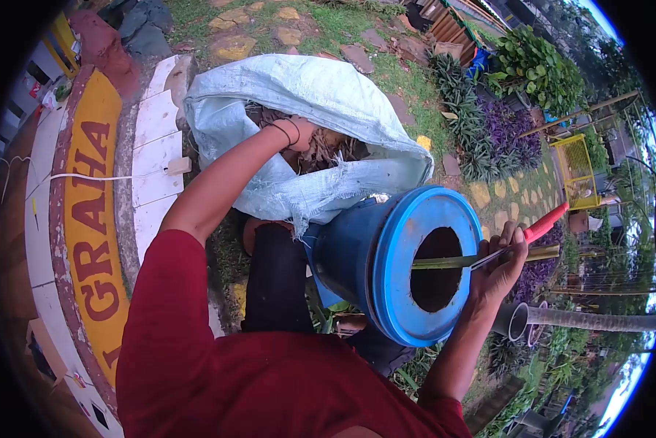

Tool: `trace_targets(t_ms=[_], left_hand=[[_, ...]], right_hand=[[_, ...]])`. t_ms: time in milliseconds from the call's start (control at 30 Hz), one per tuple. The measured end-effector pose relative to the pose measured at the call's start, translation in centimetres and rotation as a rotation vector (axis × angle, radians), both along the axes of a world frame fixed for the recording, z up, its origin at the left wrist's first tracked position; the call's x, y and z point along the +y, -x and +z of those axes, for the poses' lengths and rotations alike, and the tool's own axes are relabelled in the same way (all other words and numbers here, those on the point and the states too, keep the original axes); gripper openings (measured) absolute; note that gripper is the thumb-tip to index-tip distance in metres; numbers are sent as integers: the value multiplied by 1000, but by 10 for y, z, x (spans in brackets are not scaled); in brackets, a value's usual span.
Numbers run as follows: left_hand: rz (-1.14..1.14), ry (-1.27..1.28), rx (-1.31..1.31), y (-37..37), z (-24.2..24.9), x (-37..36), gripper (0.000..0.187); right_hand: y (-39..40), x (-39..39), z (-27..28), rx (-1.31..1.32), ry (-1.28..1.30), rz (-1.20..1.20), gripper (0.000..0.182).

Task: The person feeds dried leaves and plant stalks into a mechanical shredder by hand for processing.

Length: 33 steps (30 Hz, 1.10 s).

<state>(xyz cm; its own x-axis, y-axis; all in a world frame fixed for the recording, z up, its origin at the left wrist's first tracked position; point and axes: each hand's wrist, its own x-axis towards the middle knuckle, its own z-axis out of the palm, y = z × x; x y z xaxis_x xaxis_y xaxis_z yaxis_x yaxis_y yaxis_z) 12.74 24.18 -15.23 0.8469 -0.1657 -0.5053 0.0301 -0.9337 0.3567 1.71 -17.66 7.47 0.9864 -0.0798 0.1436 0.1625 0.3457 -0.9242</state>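
My left hand point(299, 134) reaches into a pale woven sack point(299, 79) and is closed around some of the dry brown leaves point(326, 153) inside; its fingertips are partly buried. A dark band circles that wrist. My right hand point(505, 261) grips a tool with a ribbed red handle point(546, 222) and a thin metal part, together with a long greenish stick point(445, 263). One end of the stick lies across the round dark opening in the lid of a blue plastic drum point(394, 321). The drum stands against the sack, before my knees.
On the left runs a low wall with yellow lettering point(94, 219) and white tiles, where a white cable ends in a small block point(178, 166). Grass and stepping stones point(357, 58) lie beyond the sack. Plants point(540, 69) and a yellow metal frame point(576, 171) stand to the right.
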Motion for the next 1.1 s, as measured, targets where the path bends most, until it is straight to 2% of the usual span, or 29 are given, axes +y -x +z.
trace_targets(t_ms=[67, 100, 167, 200, 333, 400, 700, 767, 800, 833, 900, 933, 967, 1067, 1100], left_hand=[[-176, -492, -328, -16, -30, -4, 69], [-180, -485, -314, -25, -43, -4, 69], [-388, -578, -267, -59, -58, 5, 80], [-404, -590, -214, -73, -60, 7, 90], [-528, -659, -133, -104, -71, 4, 102], [-539, -653, -134, -111, -78, 5, 102], [-548, -603, -235, -121, -110, 18, 100], [-627, -338, -386, -116, -113, 36, 68], [-626, -318, -514, -104, -103, 35, 72], [-629, -323, -518, -97, -84, 31, 72], [-450, -171, -257, -83, -55, 26, 67], [-432, -194, -379, -83, -69, 32, 58], [-433, -197, -376, -85, -70, 35, 58], [-501, -233, -446, -76, -44, 44, 39], [-451, -189, -401, -73, -39, 51, 39]], right_hand=[[-1, -7, 0, -36, -35, 30, 29], [1, -10, 1, -36, -52, 27, 28], [0, -20, 1, -42, -78, 61, 22], [-1, -27, -1, -50, -118, 107, 21], [-7, -39, -7, -63, -204, 174, 24], [-11, -38, -9, -74, -232, 237, 22], [-18, -48, -13, -26, -212, 232, 28], [-16, -49, -15, -12, -200, 193, 28], [-17, -50, -14, -18, -204, 189, 28], [-18, -50, -14, -24, -192, 175, 28], [-20, -50, -14, -25, -178, 161, 27], [-23, -51, -15, -16, -186, 161, 27], [-23, -51, -16, -8, -197, 160, 27], [-21, -41, -15, -11, -203, 177, 26], [-20, -37, -12, -20, -204, 183, 26]])
